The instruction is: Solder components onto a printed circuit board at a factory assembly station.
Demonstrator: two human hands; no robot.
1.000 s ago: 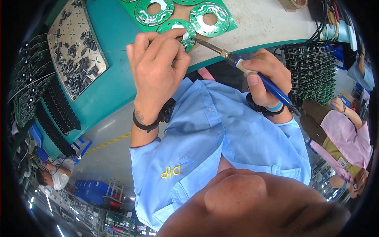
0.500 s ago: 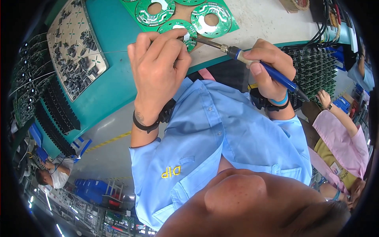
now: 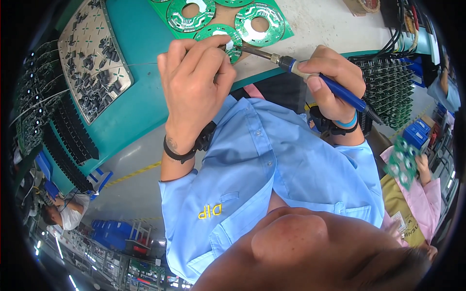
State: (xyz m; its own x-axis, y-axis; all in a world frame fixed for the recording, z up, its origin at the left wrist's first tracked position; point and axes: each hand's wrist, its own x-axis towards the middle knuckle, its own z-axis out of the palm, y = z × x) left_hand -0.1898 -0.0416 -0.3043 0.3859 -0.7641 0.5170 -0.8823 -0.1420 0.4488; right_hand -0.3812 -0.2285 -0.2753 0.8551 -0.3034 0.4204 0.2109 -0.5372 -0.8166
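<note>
My right hand [image 3: 335, 80] is closed round the blue handle of a soldering iron [image 3: 347, 97]. The iron's metal shaft points left, its tip at the edge of a round green circuit board [image 3: 213, 32]. My left hand [image 3: 194, 82] is pinched over the same board, covering part of it. From its fingers a thin solder wire [image 3: 143, 64] runs off to the left; the pinched end is hidden. That board is one of several ring-shaped ones in a green panel [image 3: 180, 35] on the bench.
Left of the panel lies a metal tray [image 3: 68, 46] of black cylindrical parts on the teal mat [image 3: 145, 92]. Black slotted strips [image 3: 73, 131] are beside it. Stacked boards [image 3: 388, 92] stand at right, near cables [image 3: 400, 36]. A person in pink [image 3: 427, 199] holds a green board panel [image 3: 403, 162].
My right hand and the iron's rear end have shifted very slightly; my left hand stays nearly still. The person in pink now holds up a green board panel, away from the stack.
</note>
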